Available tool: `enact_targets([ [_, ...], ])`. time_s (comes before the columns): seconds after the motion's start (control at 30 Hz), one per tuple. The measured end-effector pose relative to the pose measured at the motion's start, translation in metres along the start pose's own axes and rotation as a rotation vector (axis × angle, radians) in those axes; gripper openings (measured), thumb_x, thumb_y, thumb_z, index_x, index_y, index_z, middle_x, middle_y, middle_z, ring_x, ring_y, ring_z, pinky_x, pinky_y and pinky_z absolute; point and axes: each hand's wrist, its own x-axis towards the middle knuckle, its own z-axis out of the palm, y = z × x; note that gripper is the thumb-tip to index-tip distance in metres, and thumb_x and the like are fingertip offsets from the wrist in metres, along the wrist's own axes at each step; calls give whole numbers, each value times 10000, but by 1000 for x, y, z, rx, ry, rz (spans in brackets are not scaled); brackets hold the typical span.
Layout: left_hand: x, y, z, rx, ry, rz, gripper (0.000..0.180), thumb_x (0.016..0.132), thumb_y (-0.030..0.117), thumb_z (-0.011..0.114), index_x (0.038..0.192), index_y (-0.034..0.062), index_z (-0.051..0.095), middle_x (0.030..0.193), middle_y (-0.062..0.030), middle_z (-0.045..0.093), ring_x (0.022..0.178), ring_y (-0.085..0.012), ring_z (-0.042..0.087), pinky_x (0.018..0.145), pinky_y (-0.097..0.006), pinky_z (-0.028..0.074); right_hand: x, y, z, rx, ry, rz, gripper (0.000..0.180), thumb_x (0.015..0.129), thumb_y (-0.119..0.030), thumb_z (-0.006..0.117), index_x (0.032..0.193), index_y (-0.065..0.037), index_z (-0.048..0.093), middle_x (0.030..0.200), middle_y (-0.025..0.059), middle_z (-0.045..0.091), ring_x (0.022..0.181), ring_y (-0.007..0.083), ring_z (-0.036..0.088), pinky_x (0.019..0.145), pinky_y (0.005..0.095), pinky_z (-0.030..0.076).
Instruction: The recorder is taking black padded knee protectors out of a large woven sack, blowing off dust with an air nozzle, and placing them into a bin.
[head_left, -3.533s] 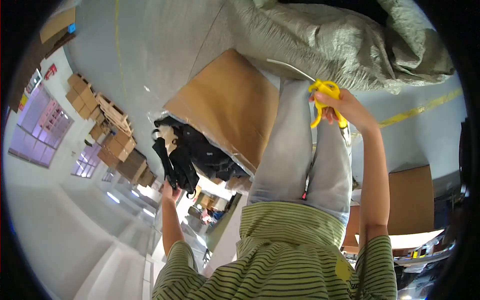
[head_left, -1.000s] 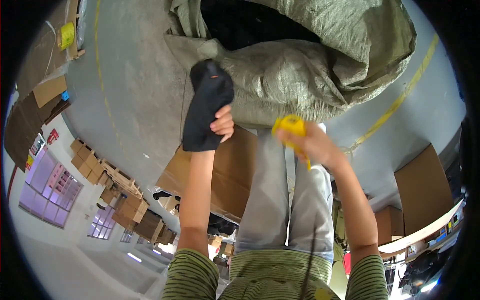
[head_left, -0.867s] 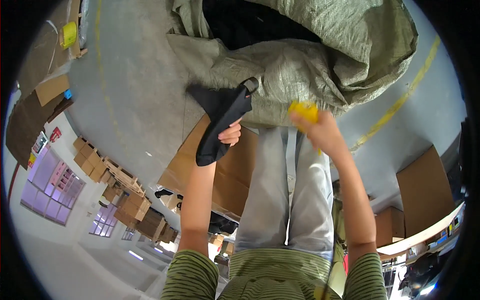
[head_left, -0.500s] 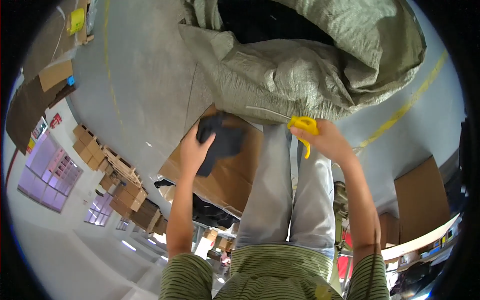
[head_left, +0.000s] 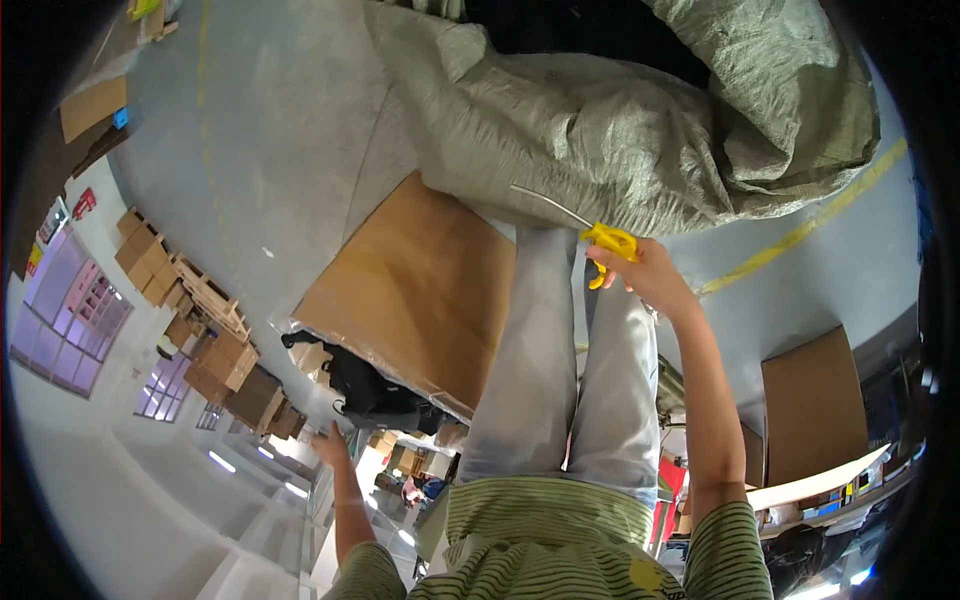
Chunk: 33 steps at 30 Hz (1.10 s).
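In my right hand [head_left: 650,275] is a yellow air blow gun [head_left: 612,242] with a long thin metal nozzle, my fingers wrapped around its handle. The nozzle points up and left in front of the greenish woven sack [head_left: 600,130]. Black cloth items [head_left: 370,385] lie beside the cardboard sheet [head_left: 420,275], left of my legs. Just below them is my left hand [head_left: 330,445], fingers apart and nothing visible in it. Inside the sack's mouth, more black material [head_left: 590,30] shows.
Stacked cartons [head_left: 145,250] and wooden pallets [head_left: 212,300] line the wall at left. A cardboard panel [head_left: 815,405] stands at right, near a shelf with mixed goods. Yellow lines [head_left: 810,225] mark the grey floor.
My left hand has moved down and back from over the cardboard to beside the black items; the dark cloth it held is gone from it. My right hand still holds the blow gun.
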Motion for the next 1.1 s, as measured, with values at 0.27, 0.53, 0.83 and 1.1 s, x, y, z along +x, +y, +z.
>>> enact_targets([
  [0.27, -226, 550, 125, -947, -1076, 1025, 168, 907, 98, 539, 1032, -14, 538, 1064, -88, 592, 1027, -175, 564, 909, -264, 419, -17, 28, -24, 4, 321, 222, 434, 782, -388, 678, 970, 2, 655, 655, 56, 627, 627, 106, 582, 644, 258, 453],
  [0.53, -315, 830, 301, -394, -890, 1426, 916, 634, 435, 767, 1287, -32, 325, 1278, -253, 411, 1183, -358, 433, 971, -399, 385, -8, 82, -23, 281, 437, 166, 310, 810, -280, 681, 910, 13, 656, 706, 29, 628, 647, 73, 560, 634, 238, 447],
  [0.83, -305, 819, 308, -478, -1313, 1420, 780, 717, 414, 739, 1312, 31, 409, 1284, -140, 479, 1205, -271, 433, 956, -365, 383, 7, 115, -19, 452, 594, 126, 333, 808, -299, 688, 906, 16, 643, 703, 27, 623, 635, 65, 541, 604, 237, 438],
  [1.1, -341, 823, 299, -619, -1377, 1113, 584, 782, 326, 677, 1255, 51, 472, 1170, -129, 535, 1082, -217, 496, 886, -352, 420, 28, 118, -4, 479, 563, 87, 331, 794, -279, 704, 944, 10, 648, 697, 31, 625, 639, 70, 552, 614, 234, 445],
])
